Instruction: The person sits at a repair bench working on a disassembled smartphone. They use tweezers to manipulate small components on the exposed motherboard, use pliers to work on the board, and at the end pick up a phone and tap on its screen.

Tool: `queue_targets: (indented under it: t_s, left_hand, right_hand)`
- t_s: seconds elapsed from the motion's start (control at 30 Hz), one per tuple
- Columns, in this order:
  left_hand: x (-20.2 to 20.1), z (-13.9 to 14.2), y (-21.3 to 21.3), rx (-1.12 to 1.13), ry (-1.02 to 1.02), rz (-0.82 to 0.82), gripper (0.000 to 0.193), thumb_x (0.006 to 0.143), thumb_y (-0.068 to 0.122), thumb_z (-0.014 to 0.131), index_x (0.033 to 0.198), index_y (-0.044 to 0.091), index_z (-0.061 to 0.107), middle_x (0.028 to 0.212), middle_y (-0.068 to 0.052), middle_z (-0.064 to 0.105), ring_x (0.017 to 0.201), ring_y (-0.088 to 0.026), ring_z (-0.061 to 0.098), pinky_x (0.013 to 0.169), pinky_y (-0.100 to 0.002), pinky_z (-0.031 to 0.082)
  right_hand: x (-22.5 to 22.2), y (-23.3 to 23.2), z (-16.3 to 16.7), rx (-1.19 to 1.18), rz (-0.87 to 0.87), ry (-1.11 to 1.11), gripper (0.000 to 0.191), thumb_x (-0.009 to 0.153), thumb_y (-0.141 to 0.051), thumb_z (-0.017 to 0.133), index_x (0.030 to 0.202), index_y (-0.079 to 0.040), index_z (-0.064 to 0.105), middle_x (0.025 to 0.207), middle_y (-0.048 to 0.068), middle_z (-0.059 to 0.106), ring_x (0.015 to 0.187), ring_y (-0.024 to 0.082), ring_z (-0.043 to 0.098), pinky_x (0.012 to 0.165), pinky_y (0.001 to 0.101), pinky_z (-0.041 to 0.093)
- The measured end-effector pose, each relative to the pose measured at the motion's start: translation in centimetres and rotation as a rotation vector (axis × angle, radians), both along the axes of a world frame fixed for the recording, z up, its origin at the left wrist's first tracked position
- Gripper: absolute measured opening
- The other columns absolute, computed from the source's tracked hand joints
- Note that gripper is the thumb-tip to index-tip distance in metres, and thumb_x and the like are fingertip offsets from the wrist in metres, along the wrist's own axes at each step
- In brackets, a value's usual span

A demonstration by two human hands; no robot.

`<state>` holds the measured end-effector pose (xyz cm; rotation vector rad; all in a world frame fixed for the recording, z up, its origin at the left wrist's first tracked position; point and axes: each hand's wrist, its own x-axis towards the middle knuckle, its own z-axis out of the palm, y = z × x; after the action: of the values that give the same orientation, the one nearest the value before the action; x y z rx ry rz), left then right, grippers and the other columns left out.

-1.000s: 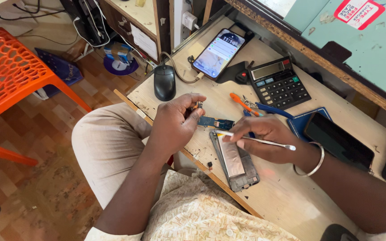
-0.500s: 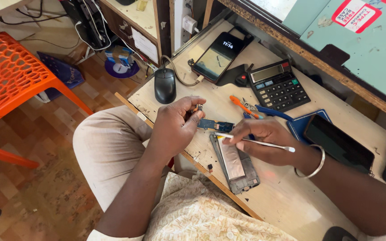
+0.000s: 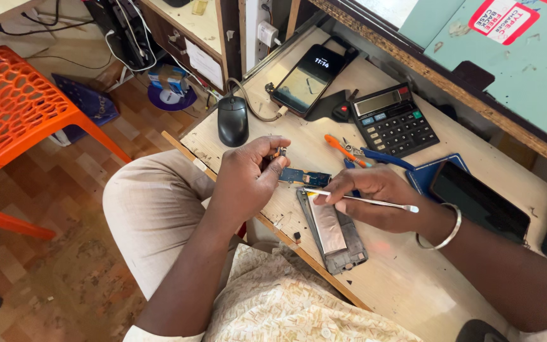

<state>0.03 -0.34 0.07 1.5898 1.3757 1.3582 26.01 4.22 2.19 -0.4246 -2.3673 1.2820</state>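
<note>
Pinching the blue board at frame centre, the left hand grips its edge; the right hand pinches a thin tool. Light, stiff, fragile: hold by edges.

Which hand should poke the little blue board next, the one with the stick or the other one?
Probably the right hand: it holds the thin metal tool with its tip at the blue circuit board. The left hand pinches the board's other end, steadying it.
</note>
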Motion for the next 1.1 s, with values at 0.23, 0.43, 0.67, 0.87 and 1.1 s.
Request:
queue_targets:
  t_s: [0.23,0.43,0.67,0.87,1.1]
  left_hand:
    - [-0.04,0.12,-0.02,-0.026,0.002,0.003,0.028,0.090,0.007,0.069,0.118,0.003,0.072,0.088,-0.010,0.078,0.074,-0.011,0.071,0.066,-0.027,0.056]
    - [0.04,0.01,0.00,0.006,0.006,0.003,0.028,0.091,0.007,0.070,0.118,0.002,0.071,0.089,-0.010,0.078,0.075,-0.011,0.072,0.069,-0.027,0.057]
    - [-0.07,-0.11,0.01,-0.006,0.002,-0.001,0.028,0.091,0.007,0.069,0.118,0.002,0.071,0.089,-0.011,0.078,0.075,-0.012,0.073,0.068,-0.028,0.057]
    - [-0.04,-0.14,0.08,0.031,0.033,0.016,0.028,0.090,0.007,0.070,0.118,0.003,0.072,0.090,-0.011,0.078,0.076,-0.013,0.074,0.070,-0.028,0.057]
    - [-0.04,0.05,0.06,0.032,0.050,0.017,0.028,0.090,0.008,0.071,0.118,0.003,0.072,0.090,-0.012,0.078,0.078,-0.013,0.075,0.072,-0.028,0.057]
  right_hand:
    - [-0.06,-0.22,-0.23,-0.039,-0.078,-0.041,0.011,0.099,-0.009,0.064,0.105,-0.003,0.070,0.110,0.008,0.079,0.106,0.015,0.075,0.092,0.0288,0.057]
    - [0.13,-0.26,-0.19,-0.086,-0.105,-0.033,0.009,0.097,-0.006,0.064,0.103,-0.002,0.069,0.111,0.009,0.079,0.106,0.016,0.075,0.091,0.0296,0.056]
    - [-0.06,-0.12,-0.27,-0.010,-0.131,-0.059,0.006,0.094,-0.006,0.068,0.100,-0.004,0.071,0.105,0.008,0.079,0.097,0.015,0.075,0.084,0.0292,0.057]
    - [-0.01,-0.23,-0.07,0.033,-0.072,-0.014,0.006,0.096,-0.007,0.066,0.101,-0.005,0.069,0.107,0.008,0.079,0.099,0.016,0.076,0.087,0.0298,0.057]
    - [-0.27,-0.18,0.08,0.053,0.015,0.020,0.005,0.096,-0.007,0.069,0.100,-0.006,0.070,0.107,0.008,0.079,0.104,0.018,0.077,0.090,0.0307,0.058]
